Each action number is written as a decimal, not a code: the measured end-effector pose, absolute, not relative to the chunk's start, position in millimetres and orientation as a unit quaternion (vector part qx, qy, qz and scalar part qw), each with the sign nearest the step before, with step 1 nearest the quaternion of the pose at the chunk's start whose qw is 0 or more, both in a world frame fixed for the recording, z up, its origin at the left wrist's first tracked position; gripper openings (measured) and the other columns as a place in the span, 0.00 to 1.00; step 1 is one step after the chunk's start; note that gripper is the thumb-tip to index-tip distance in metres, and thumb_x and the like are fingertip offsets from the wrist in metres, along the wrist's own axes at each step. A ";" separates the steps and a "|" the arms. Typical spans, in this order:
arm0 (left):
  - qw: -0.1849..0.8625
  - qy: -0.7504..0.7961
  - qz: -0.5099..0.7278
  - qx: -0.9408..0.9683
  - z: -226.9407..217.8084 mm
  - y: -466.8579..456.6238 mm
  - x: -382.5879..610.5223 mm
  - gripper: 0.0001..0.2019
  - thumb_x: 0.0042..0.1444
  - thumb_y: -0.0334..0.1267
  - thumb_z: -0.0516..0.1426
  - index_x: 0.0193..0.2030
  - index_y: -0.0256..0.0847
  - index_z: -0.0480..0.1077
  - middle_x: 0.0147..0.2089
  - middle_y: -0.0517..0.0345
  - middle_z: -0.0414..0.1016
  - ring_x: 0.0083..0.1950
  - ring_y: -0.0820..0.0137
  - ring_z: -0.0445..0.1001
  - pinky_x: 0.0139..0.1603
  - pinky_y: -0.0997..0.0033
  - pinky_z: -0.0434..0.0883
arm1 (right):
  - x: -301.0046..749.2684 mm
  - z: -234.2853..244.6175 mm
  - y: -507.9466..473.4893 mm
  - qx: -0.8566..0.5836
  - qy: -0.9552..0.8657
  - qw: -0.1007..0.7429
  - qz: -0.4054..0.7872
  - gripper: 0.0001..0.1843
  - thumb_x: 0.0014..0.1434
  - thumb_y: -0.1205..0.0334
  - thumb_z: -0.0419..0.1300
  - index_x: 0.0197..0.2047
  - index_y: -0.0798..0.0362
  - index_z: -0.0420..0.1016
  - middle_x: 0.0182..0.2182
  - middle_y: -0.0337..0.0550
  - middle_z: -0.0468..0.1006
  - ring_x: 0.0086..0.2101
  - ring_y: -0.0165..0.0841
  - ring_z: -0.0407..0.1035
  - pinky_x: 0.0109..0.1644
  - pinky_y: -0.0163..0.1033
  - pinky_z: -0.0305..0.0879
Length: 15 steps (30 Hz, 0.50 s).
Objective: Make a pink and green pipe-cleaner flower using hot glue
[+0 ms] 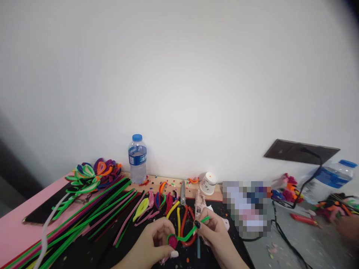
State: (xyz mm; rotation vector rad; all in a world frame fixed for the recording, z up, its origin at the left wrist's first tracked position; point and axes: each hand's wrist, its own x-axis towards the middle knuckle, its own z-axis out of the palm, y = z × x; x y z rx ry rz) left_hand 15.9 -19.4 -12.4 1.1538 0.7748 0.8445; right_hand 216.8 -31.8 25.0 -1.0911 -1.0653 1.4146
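My left hand [153,241] pinches a small magenta disc [172,243] with green fuzzy stem around its edge. From the disc, a green pipe cleaner [186,238] runs right with a bend in it. My right hand [217,237], a dark nail showing on one finger, grips the pipe cleaner close to its free end. Just beyond the hands lie scissors [183,196] with blades pointing away; their handles are partly covered. Yellow pipe-cleaner pieces [178,220] and looped petals in yellow-green [140,209] and pink [150,200] lie on the black mat [112,257].
Long pipe cleaners [84,228] spread across the left side, near a fuzzy flower bunch [84,175] and a dark phone [42,209]. A water bottle [137,160] and upturned paper cup [208,183] stand along the wall. Right are cables [286,235], a red tool [304,219] and another person's blurred hand [347,228].
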 end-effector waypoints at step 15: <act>0.707 0.327 0.420 0.466 -10.6 -17.6 17.0 0.17 0.34 0.33 0.70 0.29 0.38 0.67 0.19 0.69 0.67 0.17 0.81 0.59 0.16 0.83 0.56 | 216.0 25.9 -31.6 -0.456 -0.453 0.503 0.578 0.21 0.46 0.49 0.69 0.23 0.54 0.64 0.15 0.29 0.63 0.15 0.19 0.48 0.18 0.27 0.41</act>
